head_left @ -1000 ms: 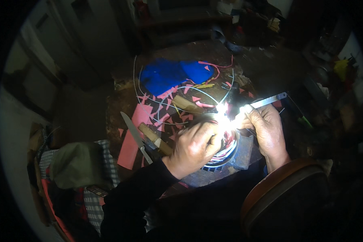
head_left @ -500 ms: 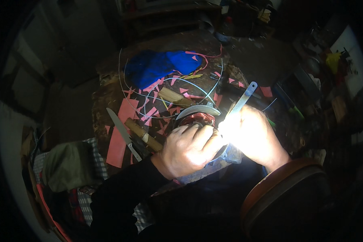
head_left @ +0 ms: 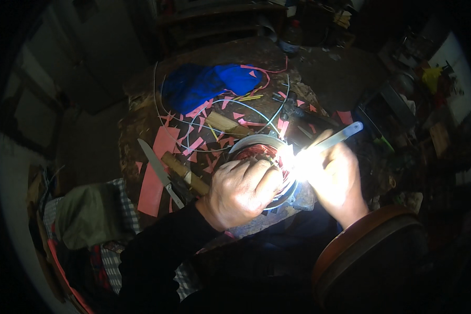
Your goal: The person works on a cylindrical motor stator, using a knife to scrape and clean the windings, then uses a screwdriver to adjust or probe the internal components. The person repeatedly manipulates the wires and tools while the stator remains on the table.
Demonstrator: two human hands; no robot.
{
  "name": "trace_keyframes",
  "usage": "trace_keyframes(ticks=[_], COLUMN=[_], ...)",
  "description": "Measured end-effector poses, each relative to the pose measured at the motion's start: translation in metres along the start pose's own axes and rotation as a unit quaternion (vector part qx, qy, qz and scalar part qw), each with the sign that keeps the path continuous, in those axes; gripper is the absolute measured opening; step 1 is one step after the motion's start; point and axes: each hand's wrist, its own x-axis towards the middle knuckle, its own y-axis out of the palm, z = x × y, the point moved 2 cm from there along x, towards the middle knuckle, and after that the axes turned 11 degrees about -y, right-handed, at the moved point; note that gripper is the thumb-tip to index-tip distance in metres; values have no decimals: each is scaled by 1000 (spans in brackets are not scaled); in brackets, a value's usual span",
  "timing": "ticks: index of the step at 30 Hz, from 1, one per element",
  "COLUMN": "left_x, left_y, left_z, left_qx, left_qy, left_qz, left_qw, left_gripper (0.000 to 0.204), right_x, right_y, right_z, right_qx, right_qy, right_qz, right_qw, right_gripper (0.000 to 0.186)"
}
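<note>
Round grey metal housing packed with red-brown wire windings [head_left: 257, 150]: centre of the frame, on the dark, worn surface [head_left: 220, 55], partly covered by the left hand.
Weight and stiffness: likely heavy for its size, with a rigid shell; the windings look springy in bundles, and any thin coating on them would probably scratch easily.
Where to hold: the bare outer rim seems the safest grip; on the wires, light pressure should suit best.
Left hand [head_left: 240, 191]: fingers curled together over the lower left of the windings; whether they pinch a wire, I cannot tell.
Flat silver metal strip [head_left: 341, 135]: right of centre, slanting toward the upper right; probably light, thin and smooth, its edges best kept off the wire.
Right hand [head_left: 337, 175]: fingers pinching the strip, their tips lost in white glare.
</note>
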Motion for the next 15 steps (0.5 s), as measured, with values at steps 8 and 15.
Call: trace_keyframes(ticks=[8,15], left_x=[3,0], left_y=[0,-2], left_z=[-5,0], left_qx=[-5,-5], left_qy=[-11,-42], left_qz=[11,42], left_qw=[1000,998], left_gripper=[20,17], right_x=[-7,-12], right_y=[16,-1], right_z=[4,-22], right_qx=[-3,51], right_qy=[-107,-32], right_qz=[17,-72], right_qw=[994,996], right_gripper=[13,11])
